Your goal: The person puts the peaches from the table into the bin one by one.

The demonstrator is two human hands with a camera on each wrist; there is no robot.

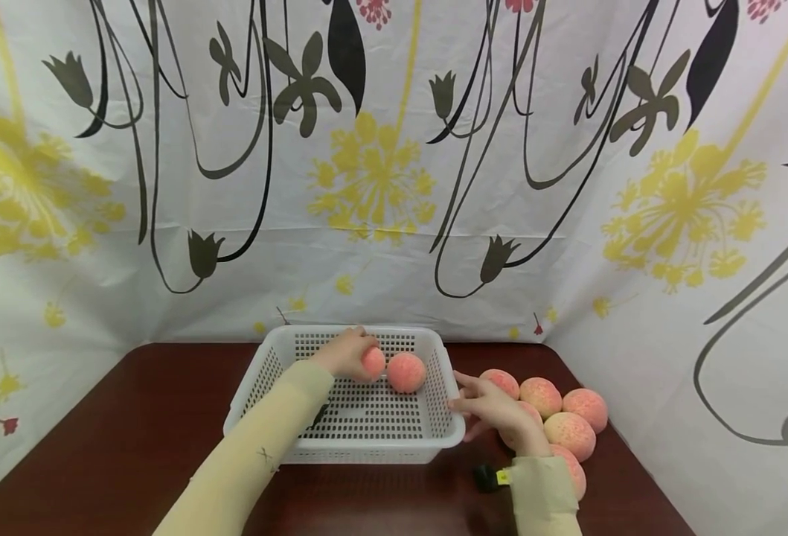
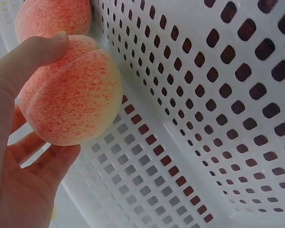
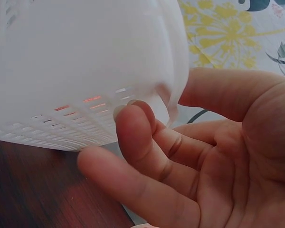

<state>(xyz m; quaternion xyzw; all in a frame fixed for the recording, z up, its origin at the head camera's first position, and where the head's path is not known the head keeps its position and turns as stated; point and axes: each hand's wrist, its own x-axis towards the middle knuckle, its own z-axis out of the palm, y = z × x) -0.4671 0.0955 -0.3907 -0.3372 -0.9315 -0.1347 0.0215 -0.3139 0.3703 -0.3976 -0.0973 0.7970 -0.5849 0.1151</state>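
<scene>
Over the inside of a white plastic basket (image 1: 360, 454), my left hand (image 1: 348, 354) holds a pink peach (image 2: 76, 95). In the left wrist view the thumb lies across the top of that peach and the fingers support it from below. A second peach (image 1: 406, 372) sits in the basket just right of the held one. My right hand (image 1: 490, 406) is at the basket's right side. From the right wrist, the basket's rim (image 3: 178, 61) shows between the thumb and the curled fingers (image 3: 137, 133).
Several peaches (image 1: 570, 435) lie grouped on the dark red table (image 1: 99, 439) to the right, partly behind my right forearm. A small black object (image 1: 485, 478) with a yellow-green tag is by my right wrist. A flower-patterned curtain (image 1: 380, 283) encloses the table's back and sides.
</scene>
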